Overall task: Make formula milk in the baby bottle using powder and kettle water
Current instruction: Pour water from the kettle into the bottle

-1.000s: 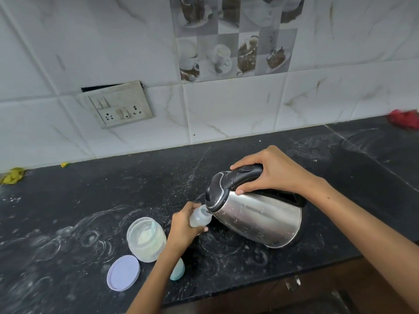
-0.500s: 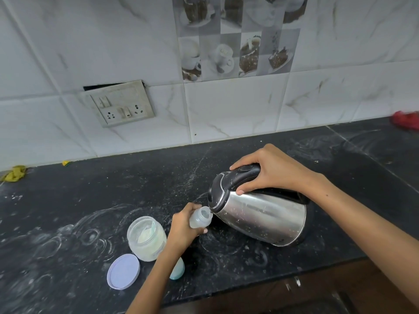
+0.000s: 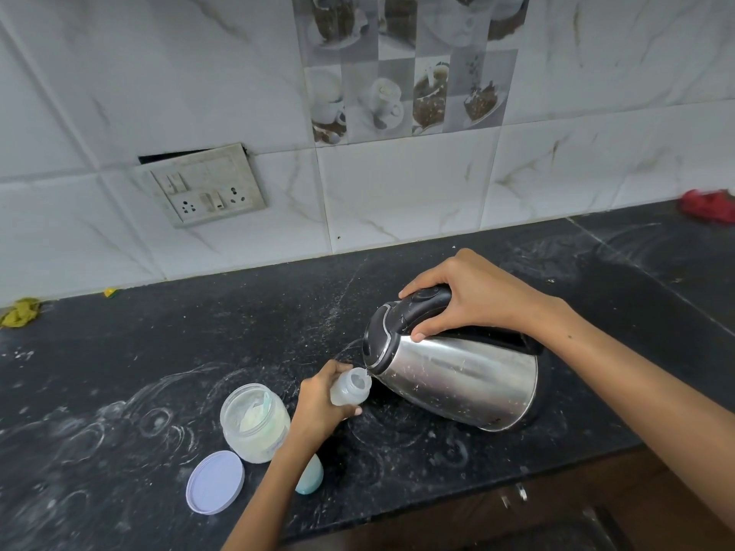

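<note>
R hand [image 3: 475,298] wraps the black plastic handle of the steel electric kettle [image 3: 457,375], fingers curled tight over the top, thumb pressed on the side. Kettle is tipped toward the left, spout right at the open mouth of the small clear plastic baby bottle [image 3: 350,387]. L hand [image 3: 318,403] grips that bottle w/ fingers closed round its body, holding it tilted toward the spout, above the black speckled stone counter [image 3: 159,351]. Just left of the L wrist stands an open clear jar of white powder [image 3: 255,421] w/ a scoop inside; its round lilac lid [image 3: 215,482] lies flat in front. A pale teal cap [image 3: 310,475] sits beside the forearm, partly hidden.
</note>
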